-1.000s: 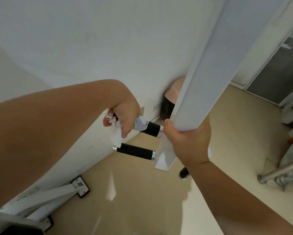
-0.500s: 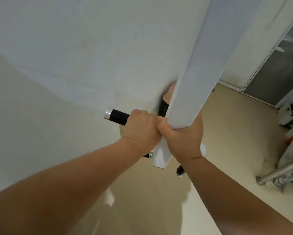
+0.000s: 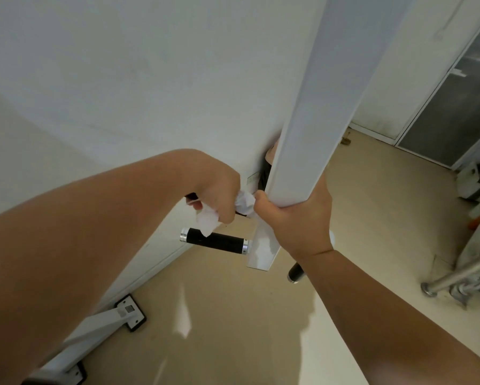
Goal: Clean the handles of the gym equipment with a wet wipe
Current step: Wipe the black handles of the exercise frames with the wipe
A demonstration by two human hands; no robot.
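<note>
My left hand (image 3: 219, 195) wraps the wet wipe (image 3: 244, 202) round the handle (image 3: 190, 195); my right hand (image 3: 297, 218) clamps the beam (image 3: 316, 107) to steady it.

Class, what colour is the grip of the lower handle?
The lower handle is black with silver ends; head view.

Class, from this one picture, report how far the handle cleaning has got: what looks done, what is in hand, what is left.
Done: no handle can be told as finished. In hand: the left hand grips the wet wipe around the upper handle, while the right hand holds the white beam. Left: the lower handle and the handle end below the right wrist, neither held.
</note>
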